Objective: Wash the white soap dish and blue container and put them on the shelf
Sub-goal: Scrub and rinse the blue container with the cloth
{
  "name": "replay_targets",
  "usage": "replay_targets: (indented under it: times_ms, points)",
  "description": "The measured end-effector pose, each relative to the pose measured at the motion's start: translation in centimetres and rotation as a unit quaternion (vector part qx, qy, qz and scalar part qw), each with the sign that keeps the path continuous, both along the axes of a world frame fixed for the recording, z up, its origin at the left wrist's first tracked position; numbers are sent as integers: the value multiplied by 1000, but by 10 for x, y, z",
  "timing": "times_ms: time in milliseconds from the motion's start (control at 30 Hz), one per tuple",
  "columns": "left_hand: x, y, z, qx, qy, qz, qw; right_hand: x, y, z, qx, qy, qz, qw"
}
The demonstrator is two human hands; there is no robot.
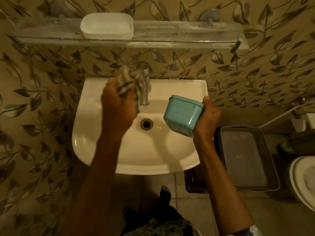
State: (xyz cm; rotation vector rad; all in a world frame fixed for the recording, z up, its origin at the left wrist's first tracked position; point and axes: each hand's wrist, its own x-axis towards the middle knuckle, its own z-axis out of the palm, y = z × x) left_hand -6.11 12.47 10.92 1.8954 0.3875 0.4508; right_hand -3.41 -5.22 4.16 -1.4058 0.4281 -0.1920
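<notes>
The white soap dish [107, 25] stands on the glass shelf [179, 33] above the sink, left of the shelf's middle. My right hand [207, 117] grips the blue container [183, 114], held tilted on its side over the right part of the white sink [95, 147]. My left hand [117, 108] grips a bunched checked cloth [127, 80] over the back of the sink, close to the tap [144, 86]. The hand and cloth are blurred.
The drain [146, 123] lies in the middle of the basin. A grey plastic basket [247, 157] sits on a dark stand right of the sink. A white toilet rim [301, 181] shows at the far right. Leaf-patterned tiles cover the wall.
</notes>
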Motion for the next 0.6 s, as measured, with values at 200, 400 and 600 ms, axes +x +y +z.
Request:
replay_targets:
  times_ms: [200,400,600]
  points:
    - [-23,-57,11,126,-30,-97,987,-1,16,3,-3,-2,-4,1000]
    - [-29,-74,-10,286,56,-107,951,-16,23,8,19,-1,52,998]
    - [-38,-76,-17,224,38,-107,968,-10,17,14,19,-25,23,999]
